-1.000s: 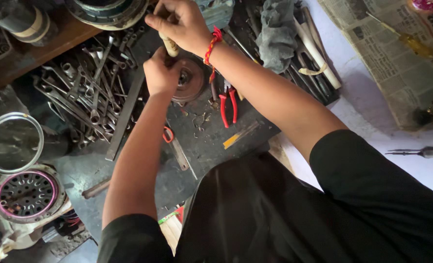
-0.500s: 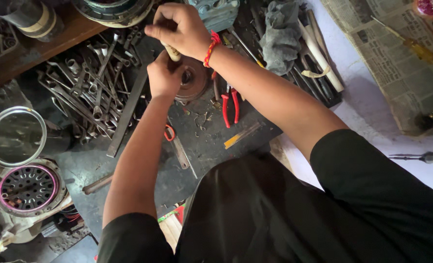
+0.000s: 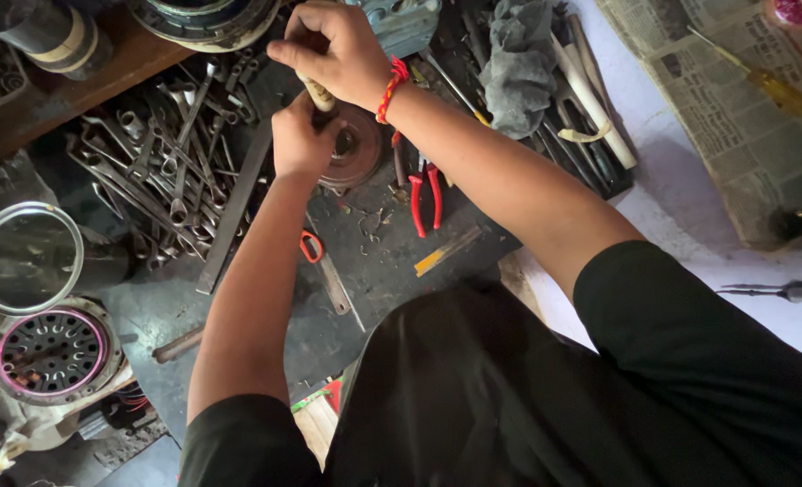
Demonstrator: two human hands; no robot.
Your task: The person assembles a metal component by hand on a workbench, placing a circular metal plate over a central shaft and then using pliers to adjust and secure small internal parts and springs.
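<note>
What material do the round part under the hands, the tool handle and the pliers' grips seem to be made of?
Round part: probably metal, dull brown-grey, looks rusty or greasy.
Tool handle, gripped by the right hand above the left hand: pale and matte, perhaps wood; mostly hidden.
Pliers: smooth bright red grips suggest plastic or rubber sleeves; the dark head looks like steel.

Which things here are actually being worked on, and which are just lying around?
In use:
right hand
wooden handle
left hand
round metal part

Lying about:
red pliers
spanners
grey rag
newspaper
screwdriver
</note>
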